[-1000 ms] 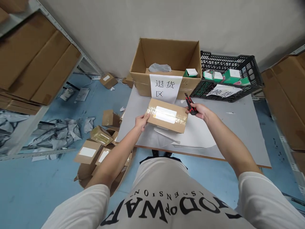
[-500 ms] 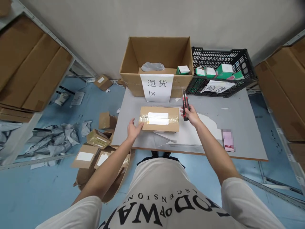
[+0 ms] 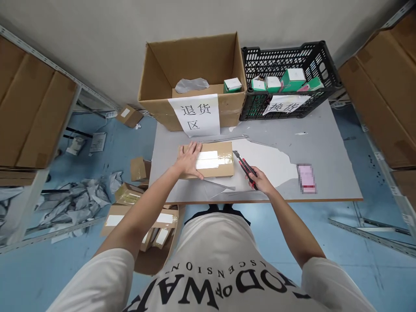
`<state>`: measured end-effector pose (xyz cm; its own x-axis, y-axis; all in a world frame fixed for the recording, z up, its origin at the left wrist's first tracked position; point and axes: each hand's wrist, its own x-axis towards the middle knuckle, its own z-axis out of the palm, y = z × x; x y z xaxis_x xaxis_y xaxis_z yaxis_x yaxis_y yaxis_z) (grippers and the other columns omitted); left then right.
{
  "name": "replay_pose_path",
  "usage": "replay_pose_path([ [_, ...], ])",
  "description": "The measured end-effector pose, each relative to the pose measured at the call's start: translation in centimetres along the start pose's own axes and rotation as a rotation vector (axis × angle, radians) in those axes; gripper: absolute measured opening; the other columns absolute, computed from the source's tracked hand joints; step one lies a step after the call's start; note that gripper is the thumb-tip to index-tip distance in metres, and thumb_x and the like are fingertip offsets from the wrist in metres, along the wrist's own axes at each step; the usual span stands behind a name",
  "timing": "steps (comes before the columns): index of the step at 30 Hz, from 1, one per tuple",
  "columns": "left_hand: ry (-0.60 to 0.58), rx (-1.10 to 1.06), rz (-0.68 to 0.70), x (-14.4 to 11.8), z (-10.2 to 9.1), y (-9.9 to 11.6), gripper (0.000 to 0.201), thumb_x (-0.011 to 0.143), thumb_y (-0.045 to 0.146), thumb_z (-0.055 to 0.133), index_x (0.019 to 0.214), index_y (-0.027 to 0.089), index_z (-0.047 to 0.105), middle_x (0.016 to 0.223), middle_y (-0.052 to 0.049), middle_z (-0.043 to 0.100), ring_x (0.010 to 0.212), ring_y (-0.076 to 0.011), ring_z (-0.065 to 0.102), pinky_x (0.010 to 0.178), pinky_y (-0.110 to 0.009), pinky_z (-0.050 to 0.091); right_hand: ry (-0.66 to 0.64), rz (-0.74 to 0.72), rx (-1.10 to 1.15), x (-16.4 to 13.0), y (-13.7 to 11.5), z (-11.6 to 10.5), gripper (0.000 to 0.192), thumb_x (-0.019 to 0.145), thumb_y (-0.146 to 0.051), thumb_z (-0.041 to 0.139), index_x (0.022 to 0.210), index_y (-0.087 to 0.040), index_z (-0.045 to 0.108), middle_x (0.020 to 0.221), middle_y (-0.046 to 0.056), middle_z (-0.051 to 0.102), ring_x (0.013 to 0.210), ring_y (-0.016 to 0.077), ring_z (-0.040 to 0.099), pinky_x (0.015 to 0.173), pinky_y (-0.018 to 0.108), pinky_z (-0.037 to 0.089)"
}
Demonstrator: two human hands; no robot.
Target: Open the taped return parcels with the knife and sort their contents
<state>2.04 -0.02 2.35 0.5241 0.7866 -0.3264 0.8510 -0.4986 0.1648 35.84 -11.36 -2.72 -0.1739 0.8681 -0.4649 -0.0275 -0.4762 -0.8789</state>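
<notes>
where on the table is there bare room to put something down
Free: the table right of the white sheet, between the black crate and the pink item. Crowded: the left, where the left hand presses the taped parcel and the right hand holds the utility knife.

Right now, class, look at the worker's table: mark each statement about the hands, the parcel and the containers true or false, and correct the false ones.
1. The left hand lies flat on the taped parcel. True.
2. The right hand holds scissors. False: it grips a red and black utility knife.
3. The knife's tip points towards the parcel's right end. True.
4. The black crate stands left of the big open carton. False: it stands on the right.
5. The parcel is already opened. False: tape seals it.
</notes>
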Motion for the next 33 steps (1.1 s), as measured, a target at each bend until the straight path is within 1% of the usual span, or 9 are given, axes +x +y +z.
replay_pose_path([
  [7,-0.006,-0.034,-0.001,0.0,0.0,0.0,0.145,0.040,0.076,0.068,0.147,0.011,-0.003,0.153,-0.025,0.003,0.139,-0.0434,0.000,0.106,-0.060,-0.003,-0.036,-0.003,-0.034,0.1,-1.1,-0.7,0.048,0.076,-0.049,0.061,0.113,-0.022,0.046,0.077,-0.002,0.060,0.042,0.0077,0.049,0.034,0.020,0.037],
  [10,0.000,-0.049,0.003,0.0,0.0,-0.1,0.145,0.040,0.076,0.068,0.147,0.010,-0.003,0.152,-0.026,0.005,0.139,-0.0441,0.001,0.106,-0.060,-0.002,-0.010,-0.013,-0.019,0.1,-1.5,-0.7,0.048,0.076,-0.050,0.061,0.112,-0.022,0.046,0.077,-0.003,0.060,0.041,0.0077,0.049,0.034,0.021,0.038],
  [12,0.003,-0.056,0.004,-0.1,0.0,-0.1,0.144,0.040,0.076,0.068,0.147,0.010,-0.002,0.152,-0.026,0.006,0.139,-0.0449,0.002,0.106,-0.061,-0.002,0.007,-0.019,-0.006,0.4,-1.6,-0.5,0.050,0.075,-0.052,0.061,0.112,-0.022,0.045,0.076,-0.003,0.060,0.041,0.0077,0.049,0.034,0.021,0.038],
  [15,0.009,-0.062,0.002,-0.1,0.0,-0.1,0.144,0.040,0.076,0.069,0.148,0.011,-0.001,0.152,-0.026,0.008,0.138,-0.0455,0.002,0.106,-0.061,-0.002,-0.004,-0.016,0.000,0.8,-1.4,-0.2,0.053,0.074,-0.053,0.061,0.114,-0.022,0.044,0.075,-0.003,0.059,0.040,0.0079,0.049,0.033,0.021,0.038],
  [21,0.018,-0.063,0.006,-0.2,0.0,-0.1,0.145,0.039,0.076,0.068,0.147,0.011,-0.003,0.151,-0.026,0.009,0.138,-0.0450,0.003,0.106,-0.061,-0.003,-0.029,-0.010,0.001,1.1,-1.2,-0.1,0.051,0.075,-0.051,0.061,0.114,-0.022,0.045,0.075,-0.003,0.059,0.041,0.0084,0.051,0.033,0.021,0.039],
  [24,0.003,-0.056,-0.002,-0.1,-0.1,0.1,0.145,0.039,0.076,0.068,0.147,0.010,-0.001,0.151,-0.026,0.008,0.138,-0.0455,0.001,0.106,-0.061,-0.003,-0.057,-0.007,-0.029,1.0,-1.6,-0.4,0.050,0.076,-0.049,0.060,0.116,-0.022,0.046,0.072,-0.004,0.059,0.040,0.0083,0.050,0.032,0.021,0.038],
  [29,-0.044,-0.049,-0.043,0.1,-0.2,0.4,0.145,0.039,0.076,0.069,0.148,0.010,-0.001,0.152,-0.025,0.001,0.138,-0.0458,-0.001,0.105,-0.062,-0.002,-0.088,0.016,-0.143,1.0,-2.7,-1.2,0.046,0.078,-0.043,0.057,0.118,-0.021,0.050,0.060,-0.006,0.056,0.035,0.0076,0.045,0.031,0.020,0.035],
  [33,-0.040,-0.047,-0.059,0.2,0.2,0.3,0.145,0.039,0.076,0.068,0.148,0.012,-0.003,0.153,-0.024,-0.001,0.138,-0.0462,-0.003,0.105,-0.063,-0.002,-0.100,0.049,-0.171,0.5,-3.1,-1.6,0.048,0.078,-0.041,0.057,0.120,-0.020,0.051,0.056,-0.006,0.055,0.033,0.0073,0.044,0.031,0.019,0.035],
])
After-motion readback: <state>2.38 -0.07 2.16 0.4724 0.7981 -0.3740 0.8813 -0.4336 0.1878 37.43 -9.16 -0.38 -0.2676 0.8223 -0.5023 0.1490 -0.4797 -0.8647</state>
